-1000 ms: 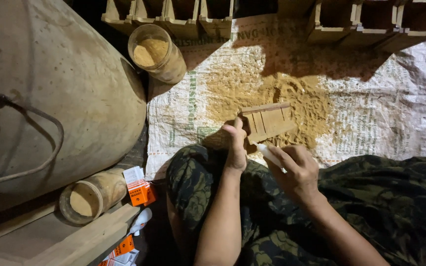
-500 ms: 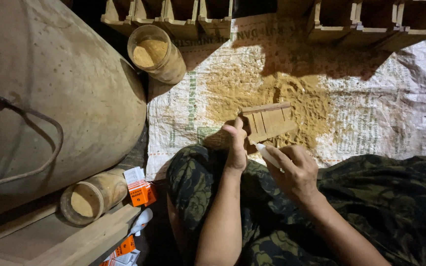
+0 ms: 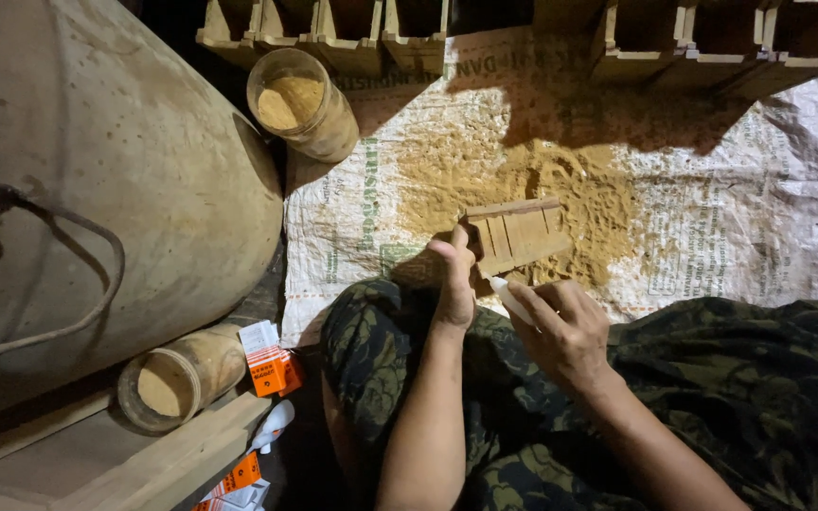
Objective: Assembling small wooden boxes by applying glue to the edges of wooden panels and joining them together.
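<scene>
the left hand (image 3: 453,282) grips the near left corner of a small slatted wooden frame (image 3: 515,234), thumb up along its edge, just as it did a second ago; the frame has not shifted on the tan sawdust pile (image 3: 523,180) spread over the white woven sack (image 3: 740,237). the right hand (image 3: 565,326) has changed a little: the slim white tube (image 3: 508,298) pinched in its curled fingers now points closer to the frame's near edge, its tip just short of touching. judging by that, the tube is being brought to the wood, with the frame held steady. left of the hands, beyond the knee, a sawdust-filled jar (image 3: 182,377) lies on its side.
</scene>
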